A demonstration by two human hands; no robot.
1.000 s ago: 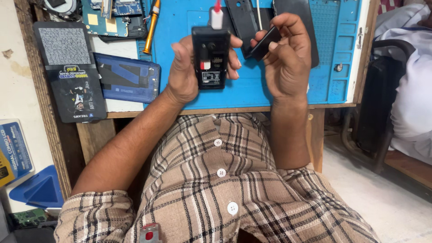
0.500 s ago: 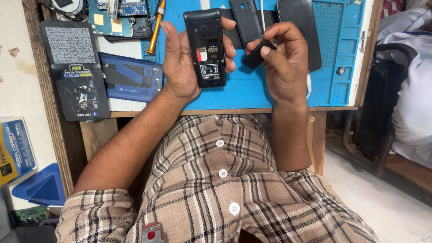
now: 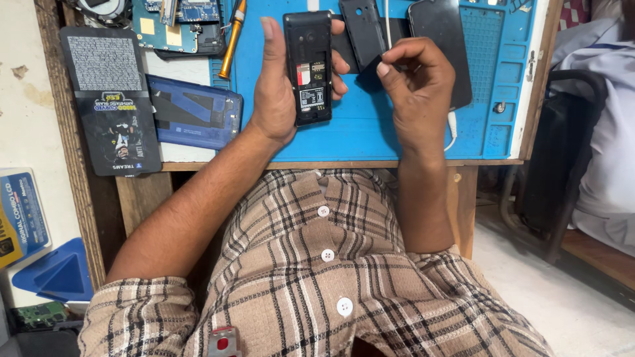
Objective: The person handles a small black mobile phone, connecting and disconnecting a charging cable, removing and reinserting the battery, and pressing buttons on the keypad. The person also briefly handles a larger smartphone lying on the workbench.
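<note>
Over a blue work mat (image 3: pixel 370 142), our left hand (image 3: pixel 278 92) is gripping the opened phone (image 3: pixel 308 66) steadily; our right hand (image 3: pixel 417 86) is pinching something small.

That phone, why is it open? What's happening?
A person at a blue mat holds a small black phone in the left hand, its back off so the insides show. The right hand is beside it, fingertips pinched, though what they pinch is too small to tell. The back cover lies on the mat just behind, near another phone and a screwdriver.
</note>
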